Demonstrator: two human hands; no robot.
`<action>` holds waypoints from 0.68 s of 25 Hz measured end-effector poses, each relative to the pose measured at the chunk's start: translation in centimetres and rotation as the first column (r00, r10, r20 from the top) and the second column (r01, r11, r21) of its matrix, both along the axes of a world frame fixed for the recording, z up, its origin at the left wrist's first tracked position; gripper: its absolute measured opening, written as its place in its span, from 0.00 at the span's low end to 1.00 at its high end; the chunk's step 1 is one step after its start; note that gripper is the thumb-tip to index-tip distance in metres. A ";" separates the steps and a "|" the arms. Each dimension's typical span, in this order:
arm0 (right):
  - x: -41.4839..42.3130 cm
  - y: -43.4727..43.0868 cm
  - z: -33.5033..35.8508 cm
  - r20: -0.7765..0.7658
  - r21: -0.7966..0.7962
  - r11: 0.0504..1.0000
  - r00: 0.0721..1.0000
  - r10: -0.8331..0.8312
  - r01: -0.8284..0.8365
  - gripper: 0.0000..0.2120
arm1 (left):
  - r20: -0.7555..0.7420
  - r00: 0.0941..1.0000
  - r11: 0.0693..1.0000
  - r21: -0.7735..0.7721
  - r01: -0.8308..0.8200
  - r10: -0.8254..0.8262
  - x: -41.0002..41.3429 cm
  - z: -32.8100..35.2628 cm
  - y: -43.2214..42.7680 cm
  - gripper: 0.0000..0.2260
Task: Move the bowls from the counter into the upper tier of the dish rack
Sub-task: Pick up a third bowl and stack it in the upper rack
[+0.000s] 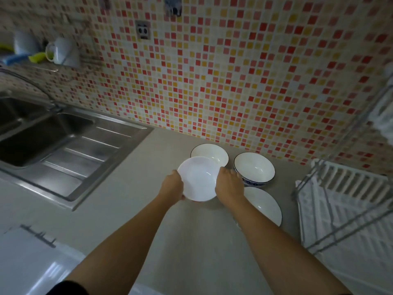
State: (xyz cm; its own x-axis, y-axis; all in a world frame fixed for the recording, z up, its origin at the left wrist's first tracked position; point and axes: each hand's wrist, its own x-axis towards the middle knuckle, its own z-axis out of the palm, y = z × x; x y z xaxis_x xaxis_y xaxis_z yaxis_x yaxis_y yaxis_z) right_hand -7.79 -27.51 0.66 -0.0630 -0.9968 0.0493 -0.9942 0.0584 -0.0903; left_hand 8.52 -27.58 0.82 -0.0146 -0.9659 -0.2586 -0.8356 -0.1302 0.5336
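A plain white bowl (pixel 198 179) is held above the counter between both hands. My left hand (pixel 172 186) grips its left rim and my right hand (pixel 229 185) grips its right rim. Behind it a dark-rimmed white bowl (pixel 212 153) rests on the counter by the tiled wall. A deeper bowl with a blue pattern (pixel 254 168) stands to the right. A shallow white bowl (pixel 265 204) lies nearer, partly hidden by my right forearm. The white and metal dish rack (pixel 344 201) stands at the right; its upper tier (pixel 382 116) is only partly in view.
A steel sink (pixel 38 137) with a ribbed drainboard takes up the left side. A shelf at the top left carries a white mug (pixel 61 51) and sponges. The grey counter (pixel 131 205) runs between sink and rack.
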 end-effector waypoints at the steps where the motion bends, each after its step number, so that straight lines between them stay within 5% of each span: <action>1: -0.3 0.3 1.8 0.025 -0.030 1.000 1.000 0.000 0.000 0.16 | -0.092 0.995 0.998 -0.040 -0.045 0.041 -0.2 2.1 0.2 0.23; 8: -3.8 4.6 16.7 0.317 -0.329 0.940 0.948 0.015 0.095 0.19 | -0.447 0.891 0.912 -0.393 -0.118 -0.077 -4.2 17.1 4.8 0.14; 12: -9.0 8.2 24.8 0.352 -0.463 0.877 0.935 0.052 0.125 0.16 | -0.328 0.910 0.751 -0.660 -0.028 -0.255 -7.8 23.1 7.2 0.18; 17: -16.0 14.9 31.3 0.290 -0.652 0.751 0.950 0.118 0.105 0.19 | -0.364 0.788 0.560 -0.828 -0.029 -0.497 -14.7 27.3 9.7 0.17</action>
